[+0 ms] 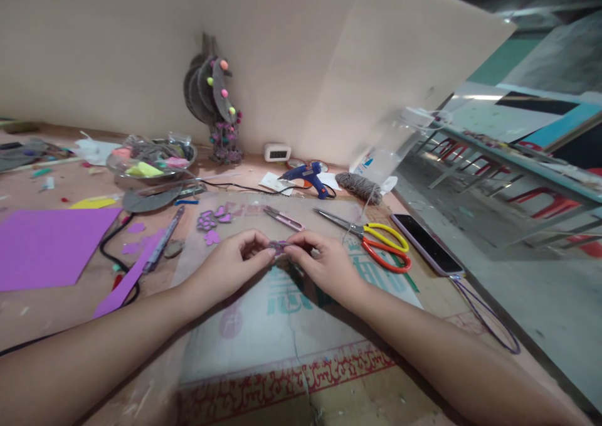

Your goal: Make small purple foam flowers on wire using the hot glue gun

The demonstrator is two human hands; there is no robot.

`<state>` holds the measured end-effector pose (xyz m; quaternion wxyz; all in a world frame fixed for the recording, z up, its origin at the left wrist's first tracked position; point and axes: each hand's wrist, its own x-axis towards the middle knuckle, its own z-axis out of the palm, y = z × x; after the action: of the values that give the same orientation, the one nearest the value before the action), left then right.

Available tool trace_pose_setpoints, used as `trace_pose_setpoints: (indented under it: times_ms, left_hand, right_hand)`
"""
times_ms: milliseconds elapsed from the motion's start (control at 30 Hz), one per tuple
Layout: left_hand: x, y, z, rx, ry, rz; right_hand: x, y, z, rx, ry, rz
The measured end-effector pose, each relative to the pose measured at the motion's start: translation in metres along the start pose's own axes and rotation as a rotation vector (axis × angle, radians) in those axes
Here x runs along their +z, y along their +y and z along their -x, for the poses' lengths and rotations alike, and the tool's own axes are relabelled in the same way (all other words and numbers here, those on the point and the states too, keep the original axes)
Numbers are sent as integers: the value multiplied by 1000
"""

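Over the printed plastic sheet [263, 341], my left hand [235, 260] and my right hand [327, 263] meet fingertip to fingertip. Between them they pinch a small purple flower piece [278, 246] that seems edged with grey yarn; the fingers cover most of it. Just left of my left hand lie several purple flower cut-outs [211, 236], some outlined in grey. Pink-handled thread snips [285, 218] lie beyond the fingertips. Scissors [383, 244] with yellow and red handles rest close to my right hand.
A purple sheet [51, 247] lies at the left, with a pen [163, 239] beside a cut strip. Behind stand a glue gun [303, 176], grey yarn [360, 187], a bowl of scraps [150, 162] and a decorated grey ornament [214, 100]. A phone [426, 244] lies at the right edge.
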<state>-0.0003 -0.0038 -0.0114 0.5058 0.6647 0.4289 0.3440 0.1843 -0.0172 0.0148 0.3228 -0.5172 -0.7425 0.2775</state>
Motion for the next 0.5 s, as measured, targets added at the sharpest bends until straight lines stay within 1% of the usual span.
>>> trace_pose_setpoints:
  times_ms: [133,300,500]
  left_hand:
    - [1,3,1,-5,-6,15]
    - [1,5,1,-8,1,-51]
    - [2,6,-1,-19,24,-35]
  right_hand:
    - [1,1,0,6,-36,26]
    - [3,1,1,2,-62,51]
    - [1,2,2,16,-85,39]
